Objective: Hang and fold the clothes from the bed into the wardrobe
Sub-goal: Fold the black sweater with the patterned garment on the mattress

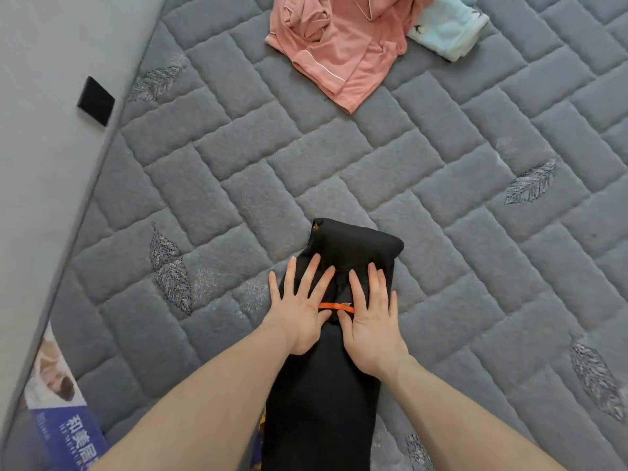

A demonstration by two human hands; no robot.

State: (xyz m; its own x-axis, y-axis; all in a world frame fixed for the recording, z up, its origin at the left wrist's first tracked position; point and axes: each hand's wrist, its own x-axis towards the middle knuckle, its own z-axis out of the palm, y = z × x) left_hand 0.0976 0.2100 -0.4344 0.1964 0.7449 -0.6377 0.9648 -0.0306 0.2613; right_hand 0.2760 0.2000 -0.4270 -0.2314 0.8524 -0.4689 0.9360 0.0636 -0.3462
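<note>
Pressing two flat hands on one black garment.

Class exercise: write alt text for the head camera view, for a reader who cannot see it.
Left hand and right hand press flat on a folded black garment on a grey quilted mattress. A pink garment and light blue cloth lie beyond.

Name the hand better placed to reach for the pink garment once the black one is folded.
Probably the right hand: the pink garment lies far ahead, slightly to its side. Both hands, the left hand too, press flat on the black garment.
</note>
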